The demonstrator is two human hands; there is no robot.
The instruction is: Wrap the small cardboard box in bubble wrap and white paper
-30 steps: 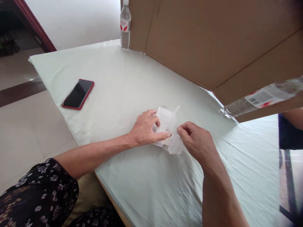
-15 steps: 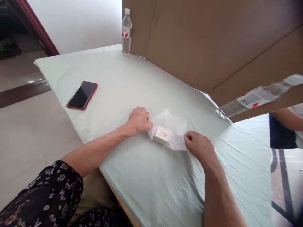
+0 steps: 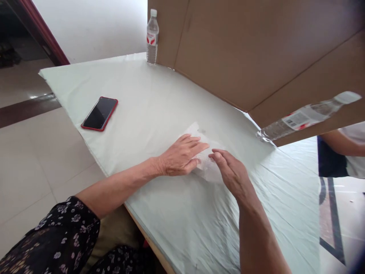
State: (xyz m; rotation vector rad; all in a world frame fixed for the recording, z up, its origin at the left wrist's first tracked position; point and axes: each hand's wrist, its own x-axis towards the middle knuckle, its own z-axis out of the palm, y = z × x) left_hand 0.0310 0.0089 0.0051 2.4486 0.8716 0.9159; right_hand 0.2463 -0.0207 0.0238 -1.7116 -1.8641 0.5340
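Note:
A translucent white sheet of bubble wrap [image 3: 209,173] lies on the cloth-covered table [image 3: 159,220]. My left hand [image 3: 182,155] rests across the sheet's left part, palm down, with its fingers stretched out. At the right side of the sheet is my right hand [image 3: 230,169], its fingers extended toward the left hand and its thumb on top. Both hands appear to touch the wrap. The small white printed box seen earlier on the sheet is now hidden beneath the left hand and the wrap.
A phone in a red case [image 3: 99,113] lies to the left. One water bottle [image 3: 152,38] stands at the back, and another bottle [image 3: 302,118] stands to the right, both beside a large brown cardboard panel [image 3: 228,49]. Another person's arm [image 3: 339,142] shows at the far right.
My left hand has let go of the sheet's left edge and moved right over the box, flattening out. My right hand has released the right edge and shifted slightly left, fingers straightened.

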